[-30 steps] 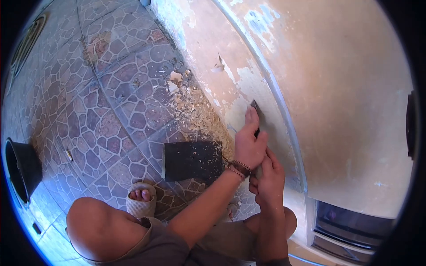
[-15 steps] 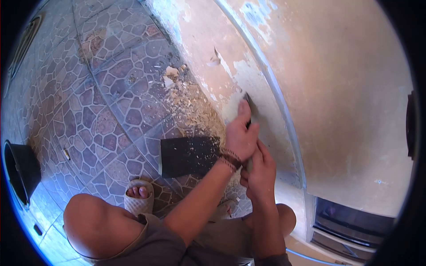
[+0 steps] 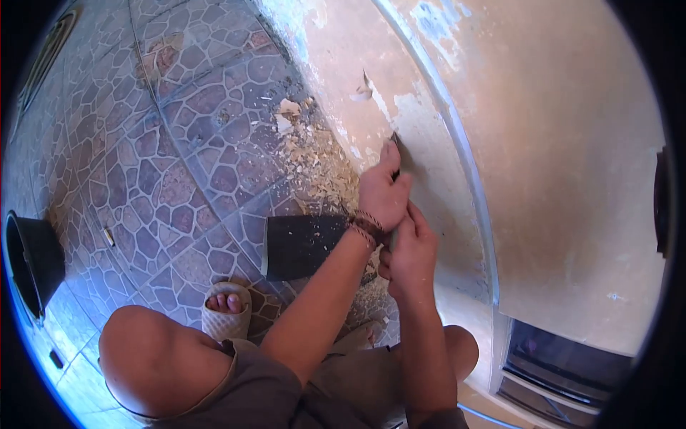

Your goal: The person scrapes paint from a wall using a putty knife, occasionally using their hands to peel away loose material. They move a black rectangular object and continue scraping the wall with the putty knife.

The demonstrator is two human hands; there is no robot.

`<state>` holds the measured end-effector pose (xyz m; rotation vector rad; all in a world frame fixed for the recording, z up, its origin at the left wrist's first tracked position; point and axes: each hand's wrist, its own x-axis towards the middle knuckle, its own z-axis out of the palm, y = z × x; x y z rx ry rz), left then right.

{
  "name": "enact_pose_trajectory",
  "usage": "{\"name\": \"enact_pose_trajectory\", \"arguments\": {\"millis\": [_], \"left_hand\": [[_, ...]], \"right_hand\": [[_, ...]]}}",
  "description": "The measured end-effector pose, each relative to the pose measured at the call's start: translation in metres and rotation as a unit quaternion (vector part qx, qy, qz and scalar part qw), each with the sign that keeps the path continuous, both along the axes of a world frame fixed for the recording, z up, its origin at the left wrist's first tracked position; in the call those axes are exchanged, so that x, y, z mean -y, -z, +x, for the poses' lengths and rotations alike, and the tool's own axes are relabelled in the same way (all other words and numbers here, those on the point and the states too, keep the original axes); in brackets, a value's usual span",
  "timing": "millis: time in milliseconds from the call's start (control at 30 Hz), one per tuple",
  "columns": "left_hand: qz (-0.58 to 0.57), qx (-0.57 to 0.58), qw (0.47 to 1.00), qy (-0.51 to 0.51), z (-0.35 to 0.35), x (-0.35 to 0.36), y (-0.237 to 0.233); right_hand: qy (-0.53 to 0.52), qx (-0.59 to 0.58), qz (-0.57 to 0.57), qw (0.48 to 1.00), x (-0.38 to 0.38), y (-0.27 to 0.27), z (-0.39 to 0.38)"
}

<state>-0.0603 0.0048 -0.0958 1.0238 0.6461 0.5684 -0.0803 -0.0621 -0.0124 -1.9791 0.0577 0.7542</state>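
Fingers of the left hand (image 3: 384,194) were closed along the scraper (image 3: 396,138), its rear clasped by the right hand (image 3: 413,252); its tip was at the peeling wall (image 3: 423,114). Handling was judged light, stiff, sharp-edged; grip best taken behind the blade.

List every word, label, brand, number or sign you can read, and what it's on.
None: no readable text anywhere in view.
Bucket, dark sheet: no lettering shows.
Small pale mark on the wall, far right: too small to tell if it is writing.
Small item on the paving near the bucket: too small to read.
Tool: mostly hidden by the hands, nothing legible.
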Motion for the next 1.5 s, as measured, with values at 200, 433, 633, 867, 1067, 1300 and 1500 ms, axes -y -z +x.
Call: {"name": "enact_pose_trajectory", "arguments": {"millis": [200, 433, 633, 867, 1067, 1300, 1500], "left_hand": [[0.131, -0.024, 0.984, -0.119, 0.01, 0.014, 0.002], [0.118, -0.043, 0.988, -0.085, 0.005, -0.006, 0.008], [0.144, -0.064, 0.982, -0.105, 0.013, -0.015, -0.001], [0.268, -0.025, 0.949, -0.164, 0.02, -0.009, 0.006], [0.11, -0.015, 0.991, -0.068, 0.004, -0.028, -0.012], [0.04, 0.033, 0.998, -0.047, 0.005, -0.038, -0.02], [0.249, -0.023, 0.958, -0.144, 0.014, -0.029, -0.011]], "right_hand": [[0.008, -0.006, -0.013, 1.0, 0.002, -0.023, 0.006], [-0.005, 0.023, 0.027, 0.999, -0.009, 0.002, 0.004], [-0.009, -0.038, 0.007, 0.999, -0.019, -0.018, 0.013], [0.031, -0.039, 0.059, 0.997, -0.018, -0.023, 0.007], [0.015, -0.021, 0.066, 0.997, -0.032, -0.018, 0.003], [0.016, -0.026, 0.052, 0.998, -0.032, -0.016, 0.006], [0.021, -0.022, 0.072, 0.997, -0.032, -0.023, 0.003]]}}
